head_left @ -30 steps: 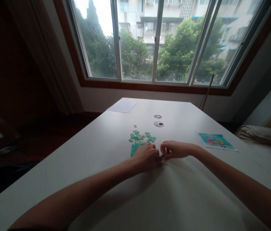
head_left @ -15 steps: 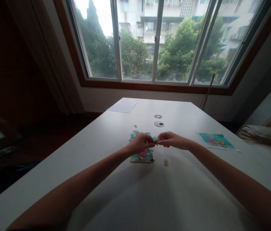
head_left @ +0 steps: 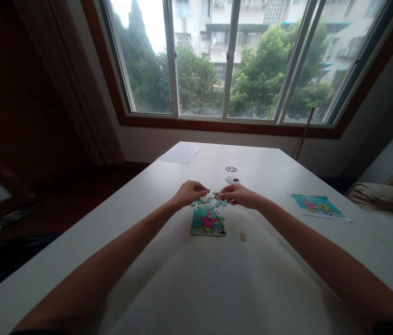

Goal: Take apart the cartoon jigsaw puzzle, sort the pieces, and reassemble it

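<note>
A partly joined jigsaw puzzle (head_left: 205,221) with a pink starfish figure lies on the white table (head_left: 182,279). Just beyond it several loose teal puzzle pieces (head_left: 203,201) are scattered. My left hand (head_left: 192,192) is above their left side, thumb and fingers pinched on a small dark puzzle piece (head_left: 208,190). On the right, my right hand (head_left: 240,195) has its fingertips closed on another small puzzle piece (head_left: 218,196), partly hidden by the fingers. A single pale puzzle piece (head_left: 243,236) lies to the right of the joined part.
Two round discs (head_left: 232,179) lie beyond the hands. A colour picture sheet (head_left: 318,205) with the same starfish figure is at the right, and white paper (head_left: 178,153) at the far left. A window (head_left: 199,118) is behind the table, with a stick (head_left: 304,135) leaning beside it.
My hands were together over the puzzle's right side, fingers meeting at a small piece. They have moved apart and farther away, uncovering the joined part.
</note>
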